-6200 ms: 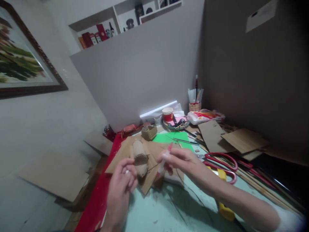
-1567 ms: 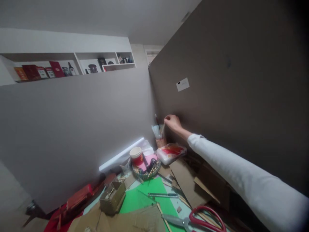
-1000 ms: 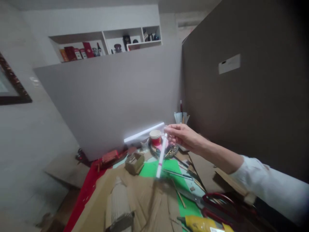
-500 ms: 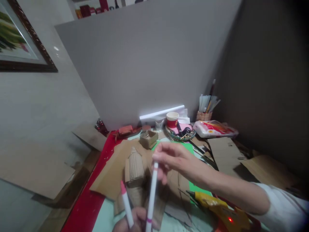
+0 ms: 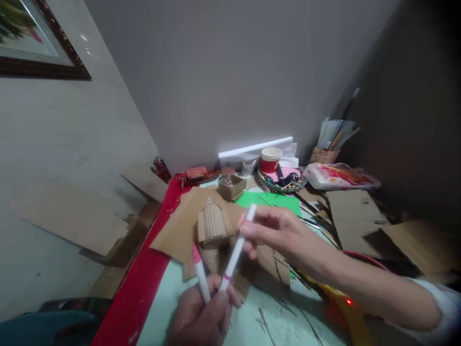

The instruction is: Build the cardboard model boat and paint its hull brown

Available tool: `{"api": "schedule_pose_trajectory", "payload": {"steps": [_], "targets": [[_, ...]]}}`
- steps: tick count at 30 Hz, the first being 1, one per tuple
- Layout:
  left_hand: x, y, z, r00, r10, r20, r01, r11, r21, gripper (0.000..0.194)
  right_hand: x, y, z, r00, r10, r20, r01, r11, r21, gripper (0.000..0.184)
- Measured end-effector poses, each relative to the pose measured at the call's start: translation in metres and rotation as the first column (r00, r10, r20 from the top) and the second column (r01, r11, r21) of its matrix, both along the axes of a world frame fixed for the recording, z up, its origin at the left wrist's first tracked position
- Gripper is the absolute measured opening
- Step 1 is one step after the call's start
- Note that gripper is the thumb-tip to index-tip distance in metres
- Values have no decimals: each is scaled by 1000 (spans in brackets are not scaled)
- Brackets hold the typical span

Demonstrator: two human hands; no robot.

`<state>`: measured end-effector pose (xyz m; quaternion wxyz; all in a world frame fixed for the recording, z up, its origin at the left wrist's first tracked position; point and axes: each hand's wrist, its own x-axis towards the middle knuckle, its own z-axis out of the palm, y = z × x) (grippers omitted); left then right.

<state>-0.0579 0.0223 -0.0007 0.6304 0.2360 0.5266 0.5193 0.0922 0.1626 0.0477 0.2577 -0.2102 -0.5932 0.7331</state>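
**Pink-ended marker point(image 5: 200, 274) and magenta-banded marker point(image 5: 236, 257) in hand, above the worktop point(image 5: 162, 293)**

Near edge, left of middle: we find the left hand point(image 5: 203, 307), its grip closed around the pink-ended marker, pink end up and leaning left. The right hand point(image 5: 268, 230) comes in from the right edge; its grip is a narrow pinch on the upper part of the magenta-banded marker. That one slants, banded end down, meeting the left thumb and fingers. Whether the left grip clamps it too, we cannot tell.

Just beyond both markers we note a corrugated cardboard model point(image 5: 214, 223) on a brown cardboard sheet point(image 5: 173, 233), which reaches toward the red left edge. Farther back: a small open cardboard box point(image 5: 232, 187), then a green sheet point(image 5: 284, 202) to its right.

Along the far edge we log a red-and-white paper cup point(image 5: 271, 162) on a round tray point(image 5: 301, 184). Toward the far right corner, a plastic-wrapped pack point(image 5: 340, 177) lies near a woven holder point(image 5: 325, 155) full of pale strips.

Toward the near right corner, partly hidden by the right forearm: a yellow glue gun point(image 5: 351, 312), red light glowing.
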Motion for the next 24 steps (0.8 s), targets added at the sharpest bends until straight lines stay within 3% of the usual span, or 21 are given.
{"api": "schedule_pose_trajectory", "payload": {"steps": [7, 12, 17, 24], "targets": [[-8, -5, -7, 998, -59, -11, 60, 997, 54, 50, -4, -29, 3, 998, -14, 54, 10, 998, 64, 37], [-8, -8, 1, 994, -77, -73, 83, 994, 74, 54, -5, -41, 10, 993, -108, 44, 100, 981, 167, 34], [-7, -13, 10, 998, -20, -61, 27, 994, 103, 57, -13, -49, 16, 982, -188, 16, 180, 960, 213, 26], [-15, -16, 5, 999, 52, -17, -47, 975, 218, 48, -41, -47, 26, 963, -258, -79, 270, 930, 251, 19]]}}
